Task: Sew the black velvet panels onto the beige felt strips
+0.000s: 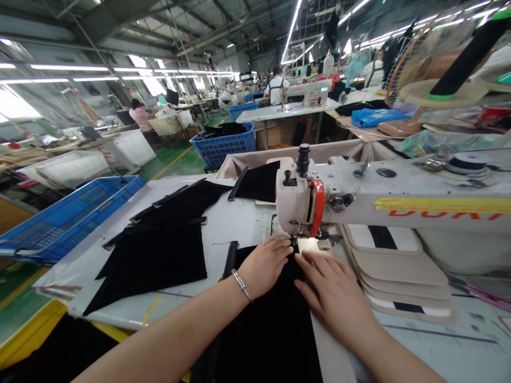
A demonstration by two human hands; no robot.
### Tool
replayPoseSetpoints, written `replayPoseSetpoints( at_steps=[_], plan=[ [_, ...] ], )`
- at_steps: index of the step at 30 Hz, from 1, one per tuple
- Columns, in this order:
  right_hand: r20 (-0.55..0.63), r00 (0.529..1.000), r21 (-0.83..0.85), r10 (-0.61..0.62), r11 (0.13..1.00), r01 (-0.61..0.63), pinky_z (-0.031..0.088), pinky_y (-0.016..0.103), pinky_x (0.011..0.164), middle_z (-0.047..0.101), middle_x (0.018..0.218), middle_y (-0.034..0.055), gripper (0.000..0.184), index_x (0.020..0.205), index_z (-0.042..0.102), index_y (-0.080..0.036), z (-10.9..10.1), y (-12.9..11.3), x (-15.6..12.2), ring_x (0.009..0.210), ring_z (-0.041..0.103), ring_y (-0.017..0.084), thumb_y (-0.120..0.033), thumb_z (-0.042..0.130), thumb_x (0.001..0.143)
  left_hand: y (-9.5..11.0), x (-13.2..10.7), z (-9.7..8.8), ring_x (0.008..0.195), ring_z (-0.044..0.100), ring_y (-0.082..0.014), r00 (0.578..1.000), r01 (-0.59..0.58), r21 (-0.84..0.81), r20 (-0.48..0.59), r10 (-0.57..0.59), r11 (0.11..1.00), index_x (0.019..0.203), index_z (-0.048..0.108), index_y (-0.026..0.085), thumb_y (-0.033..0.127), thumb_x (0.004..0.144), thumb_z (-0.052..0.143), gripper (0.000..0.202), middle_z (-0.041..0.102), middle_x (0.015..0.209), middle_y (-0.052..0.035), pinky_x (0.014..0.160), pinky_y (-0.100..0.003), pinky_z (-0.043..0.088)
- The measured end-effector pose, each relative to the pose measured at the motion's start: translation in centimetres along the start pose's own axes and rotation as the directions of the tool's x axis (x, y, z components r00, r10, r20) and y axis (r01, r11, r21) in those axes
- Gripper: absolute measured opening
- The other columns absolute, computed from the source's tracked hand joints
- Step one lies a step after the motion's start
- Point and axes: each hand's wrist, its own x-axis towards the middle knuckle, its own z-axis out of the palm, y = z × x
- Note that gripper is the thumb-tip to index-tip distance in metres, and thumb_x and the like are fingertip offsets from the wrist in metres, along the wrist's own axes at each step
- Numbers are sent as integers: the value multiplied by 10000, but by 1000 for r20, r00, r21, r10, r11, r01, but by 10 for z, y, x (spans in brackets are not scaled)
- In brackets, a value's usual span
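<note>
A length of black fabric (275, 330) lies under the head of a white sewing machine (297, 202) and runs down toward me. My left hand (267, 266), a silver bangle at its wrist, rests on this fabric just left of the needle area, its fingers laid over the cloth. To the right, my right hand (331, 282) lies with spread fingers, the tips touching the fabric's right edge. Both sets of fingertips are close to the presser foot, which is partly hidden. Beneath the fabric's right side, a pale panel shows along the edge.
Several black fabric pieces (159, 255) with dark strips lie on the table's left. Beige panels (399, 266) are stacked under the machine arm, beside pink-handled scissors (483, 292). Blue crates (72, 218) and a yellow bin (32, 330) flank the table. A fan (423, 69) stands behind; people work farther back.
</note>
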Motion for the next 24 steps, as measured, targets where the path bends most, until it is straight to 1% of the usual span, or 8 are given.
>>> replayPoseSetpoints(
  at_steps=[4, 7, 9, 11, 13, 15, 18, 24],
  plan=[
    [8, 1000, 8, -1, 1000, 1, 369, 464, 1016, 533, 1310, 82, 462, 1349, 479, -232, -2, 0, 3, 1204, 473, 256, -395, 517, 918, -4, 2, 2, 1269, 482, -194, 1000, -9, -53, -11, 8, 999, 1215, 576, 164, 158, 943, 447, 302, 571, 1312, -75, 1135, -393, 352],
    [5, 1000, 3, -10, 1000, 10, 384, 484, 1021, 557, 1278, 87, 468, 1335, 494, -221, -7, -5, -3, 1168, 509, 259, -389, 552, 901, -1, -5, -8, 1312, 441, -206, 1000, 3, -79, 27, -1, 997, 1255, 553, 164, 159, 939, 455, 331, 538, 1357, -93, 1153, -433, 310],
    [-2, 999, 12, -42, 999, 42, 403, 483, 1020, 585, 1237, 77, 443, 1291, 531, -217, -13, -12, -19, 1133, 539, 252, -386, 579, 885, 10, -24, -19, 1352, 390, -236, 991, -29, -110, 126, 43, 994, 1301, 521, 190, 248, 921, 525, 385, 484, 1413, -94, 1161, -480, 266],
    [-40, 994, 32, -100, 994, 102, 455, 449, 980, 610, 1201, 66, 394, 1240, 569, -214, -21, -22, -43, 1100, 567, 239, -380, 577, 882, 28, -54, -30, 1369, 358, -265, 959, -128, -157, 232, 162, 979, 1332, 492, 248, 368, 875, 601, 485, 425, 1461, -75, 1157, -513, 241],
    [-97, 981, 37, -167, 985, 171, 513, 398, 905, 636, 1164, 65, 369, 1203, 595, -204, -29, -33, -70, 1067, 594, 228, -389, 563, 885, 49, -86, -38, 1331, 401, -273, 924, -230, -162, 273, 268, 960, 1340, 478, 295, 378, 862, 615, 505, 420, 1463, -60, 1127, -502, 292],
    [-130, 966, 22, -223, 974, 227, 544, 364, 840, 662, 1123, 66, 395, 1181, 612, -194, -37, -41, -93, 1033, 616, 223, -441, 566, 876, 69, -112, -41, 1206, 503, -271, 920, -251, -97, 286, 269, 963, 1344, 471, 294, 321, 876, 595, 485, 492, 1395, -73, 1032, -459, 404],
    [-114, 947, -10, -299, 954, 300, 559, 356, 795, 685, 1083, 61, 453, 1164, 625, -187, -47, -47, -110, 998, 635, 223, -524, 540, 875, 84, -132, -41, 983, 570, -236, 931, -220, -15, 295, 215, 975, 1346, 466, 260, 243, 890, 562, 467, 596, 1222, -85, 867, -382, 482],
    [-88, 921, -77, -379, 924, 373, 549, 345, 807, 698, 1055, 36, 379, 1180, 620, -201, -54, -49, -111, 969, 649, 184, -196, 315, 957, 80, -140, -35, 951, 527, -229, 940, -224, -8, 261, 218, 975, 1356, 444, 239, 258, 820, 656, 577, 585, 1137, -88, 859, -363, 468]
  ],
)
